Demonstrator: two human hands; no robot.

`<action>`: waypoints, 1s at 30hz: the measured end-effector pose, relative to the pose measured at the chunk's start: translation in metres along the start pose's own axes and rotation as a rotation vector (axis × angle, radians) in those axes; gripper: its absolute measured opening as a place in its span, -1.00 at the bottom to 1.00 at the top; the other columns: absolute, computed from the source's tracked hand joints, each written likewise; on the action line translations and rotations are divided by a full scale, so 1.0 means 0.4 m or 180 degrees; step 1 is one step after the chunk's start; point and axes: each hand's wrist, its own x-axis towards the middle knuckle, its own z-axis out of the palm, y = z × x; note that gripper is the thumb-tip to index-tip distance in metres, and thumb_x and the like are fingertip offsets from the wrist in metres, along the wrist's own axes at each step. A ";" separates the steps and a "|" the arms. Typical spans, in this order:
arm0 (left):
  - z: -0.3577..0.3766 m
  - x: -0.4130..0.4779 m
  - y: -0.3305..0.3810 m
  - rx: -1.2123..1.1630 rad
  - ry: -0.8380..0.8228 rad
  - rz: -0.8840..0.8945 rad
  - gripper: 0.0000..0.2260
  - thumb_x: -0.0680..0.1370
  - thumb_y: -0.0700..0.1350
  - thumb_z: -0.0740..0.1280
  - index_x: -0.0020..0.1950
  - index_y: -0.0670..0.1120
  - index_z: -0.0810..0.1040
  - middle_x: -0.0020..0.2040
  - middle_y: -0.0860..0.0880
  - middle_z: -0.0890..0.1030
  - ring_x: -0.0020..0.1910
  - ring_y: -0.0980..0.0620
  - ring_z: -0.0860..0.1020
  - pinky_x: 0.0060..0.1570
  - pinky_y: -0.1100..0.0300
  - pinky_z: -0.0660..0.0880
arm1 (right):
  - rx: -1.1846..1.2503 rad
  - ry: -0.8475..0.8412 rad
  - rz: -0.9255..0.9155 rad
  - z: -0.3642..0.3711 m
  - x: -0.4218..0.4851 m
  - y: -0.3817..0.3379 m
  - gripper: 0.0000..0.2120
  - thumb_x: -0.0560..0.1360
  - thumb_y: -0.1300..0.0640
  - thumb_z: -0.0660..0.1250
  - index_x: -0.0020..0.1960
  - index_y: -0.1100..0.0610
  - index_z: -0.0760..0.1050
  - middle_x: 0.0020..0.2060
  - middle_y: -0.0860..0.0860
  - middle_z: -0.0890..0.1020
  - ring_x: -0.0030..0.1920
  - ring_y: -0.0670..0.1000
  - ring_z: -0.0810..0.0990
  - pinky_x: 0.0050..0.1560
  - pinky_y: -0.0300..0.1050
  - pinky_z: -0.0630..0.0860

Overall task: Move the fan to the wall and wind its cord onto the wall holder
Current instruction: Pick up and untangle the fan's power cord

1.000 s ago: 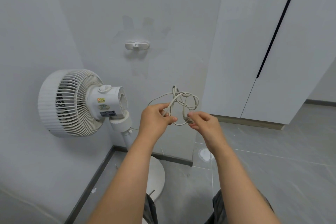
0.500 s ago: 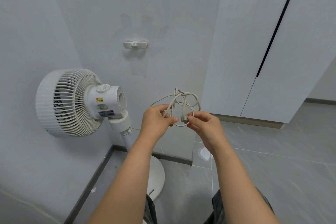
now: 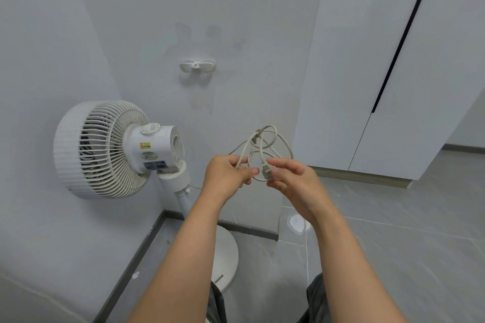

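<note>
A white pedestal fan stands in the room corner, its grille facing the left wall and its round base on the floor. Its pale cord is gathered in tangled loops between my hands, with a strand running back toward the fan's neck. My left hand pinches the loops. My right hand holds the cord at its plug end. The white two-winged wall holder sits on the wall above, bare, well above both hands.
A tall white cabinet with a dark vertical gap stands to the right. The grey tiled floor stretches right, with a white patch near the wall. Dark skirting runs along the walls.
The cord loops have loosened and spread slightly, and the plug end now hangs between my fingertips. My hands stay at about the same height. The fan has not moved.
</note>
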 end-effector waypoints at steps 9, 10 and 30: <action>0.004 -0.014 0.008 0.0387 0.0147 0.0137 -0.74 0.39 -0.14 0.49 0.05 -0.12 0.58 -0.38 0.01 0.57 -0.38 0.09 0.57 -0.24 0.26 0.48 | -0.1064 0.0354 -0.0284 0.009 0.000 -0.003 -0.81 0.38 0.30 0.45 -0.21 0.01 0.60 -0.05 0.03 0.60 -0.03 0.01 0.55 0.01 -0.16 0.48; 0.004 -0.015 0.009 0.0444 0.0188 0.0158 -0.74 0.39 -0.14 0.49 0.04 -0.10 0.58 -0.39 0.02 0.55 -0.39 0.09 0.57 -0.25 0.27 0.47 | -0.1141 0.0438 -0.0347 0.009 0.001 -0.003 -0.79 0.39 0.29 0.44 -0.22 -0.02 0.59 0.00 0.01 0.59 0.02 0.01 0.56 0.06 -0.14 0.46; -0.032 -0.015 -0.009 0.1020 0.0764 0.0580 -0.76 0.40 -0.28 0.39 -0.09 -0.05 0.38 -0.23 -0.02 0.54 -0.23 -0.07 0.53 -0.13 0.03 0.50 | -0.1982 0.1616 -0.0679 0.017 -0.001 -0.062 -0.88 0.36 0.18 0.39 -0.30 0.15 0.46 -0.41 -0.02 0.53 -0.41 -0.06 0.41 -0.40 -0.24 0.34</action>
